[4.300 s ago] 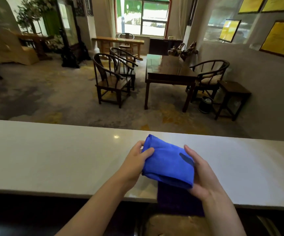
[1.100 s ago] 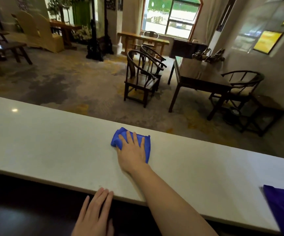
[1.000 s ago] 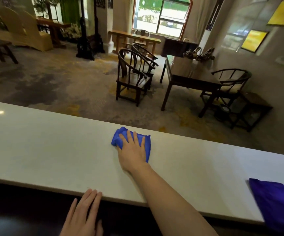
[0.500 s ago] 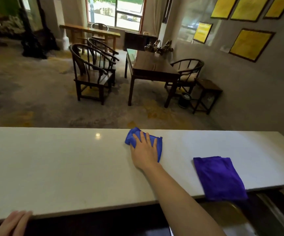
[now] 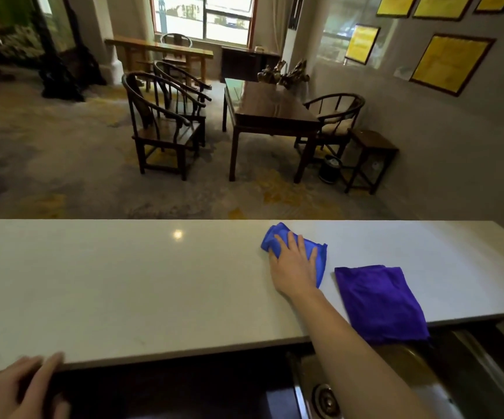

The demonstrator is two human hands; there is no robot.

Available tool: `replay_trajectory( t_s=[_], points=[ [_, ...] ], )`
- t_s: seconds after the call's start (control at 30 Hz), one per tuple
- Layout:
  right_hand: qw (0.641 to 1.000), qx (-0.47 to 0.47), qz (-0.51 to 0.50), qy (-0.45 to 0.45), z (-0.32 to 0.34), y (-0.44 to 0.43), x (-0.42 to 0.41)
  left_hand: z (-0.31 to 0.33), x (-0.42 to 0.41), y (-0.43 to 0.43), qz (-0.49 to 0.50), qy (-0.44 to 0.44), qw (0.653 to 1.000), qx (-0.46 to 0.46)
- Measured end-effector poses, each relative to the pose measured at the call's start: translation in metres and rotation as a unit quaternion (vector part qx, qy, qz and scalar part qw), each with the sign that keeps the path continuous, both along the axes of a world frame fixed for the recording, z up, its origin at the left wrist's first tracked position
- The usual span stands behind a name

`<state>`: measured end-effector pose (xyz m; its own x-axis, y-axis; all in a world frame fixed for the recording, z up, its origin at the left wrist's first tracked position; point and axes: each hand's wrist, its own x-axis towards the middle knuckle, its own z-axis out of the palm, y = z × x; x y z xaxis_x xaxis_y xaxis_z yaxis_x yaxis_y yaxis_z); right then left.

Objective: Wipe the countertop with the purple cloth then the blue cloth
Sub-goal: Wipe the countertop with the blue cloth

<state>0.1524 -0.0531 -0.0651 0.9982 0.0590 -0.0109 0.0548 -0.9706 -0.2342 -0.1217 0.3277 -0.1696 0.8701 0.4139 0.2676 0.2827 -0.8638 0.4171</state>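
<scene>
1. The blue cloth (image 5: 317, 255) is pressed flat on the countertop (image 5: 123, 282) under the spread right hand (image 5: 294, 266).
2. The purple cloth (image 5: 380, 303) is laid just right of that hand.
3. The left hand (image 5: 18, 388) is kept loosely open, nothing held.

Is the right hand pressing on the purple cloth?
No, the right hand lies flat on the blue cloth; the purple cloth lies untouched beside it.
</scene>
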Motion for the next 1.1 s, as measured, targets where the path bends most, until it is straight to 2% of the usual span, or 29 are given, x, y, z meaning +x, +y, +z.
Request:
replay_trajectory(
  t_s=[0.1,0.33,0.5,0.8,1.1],
  points=[
    [1.000,0.012,-0.001,-0.002,0.001,0.005,-0.005,0.036,0.008,-0.005,0.027,-0.010,0.999,0.039],
    [0.999,-0.005,0.027,0.017,0.000,0.030,-0.023,0.066,-0.001,-0.040,0.005,-0.058,0.997,0.042],
    [0.998,0.001,0.060,0.030,0.001,0.061,-0.038,0.068,-0.010,-0.033,-0.038,-0.017,0.998,0.047],
    [0.986,-0.016,0.160,0.036,0.001,0.176,-0.078,0.077,-0.020,-0.023,-0.073,0.012,0.996,0.042],
    [0.954,0.006,0.300,0.005,-0.007,0.281,-0.143,0.084,-0.024,-0.017,-0.085,0.006,0.996,0.013]
  ],
)
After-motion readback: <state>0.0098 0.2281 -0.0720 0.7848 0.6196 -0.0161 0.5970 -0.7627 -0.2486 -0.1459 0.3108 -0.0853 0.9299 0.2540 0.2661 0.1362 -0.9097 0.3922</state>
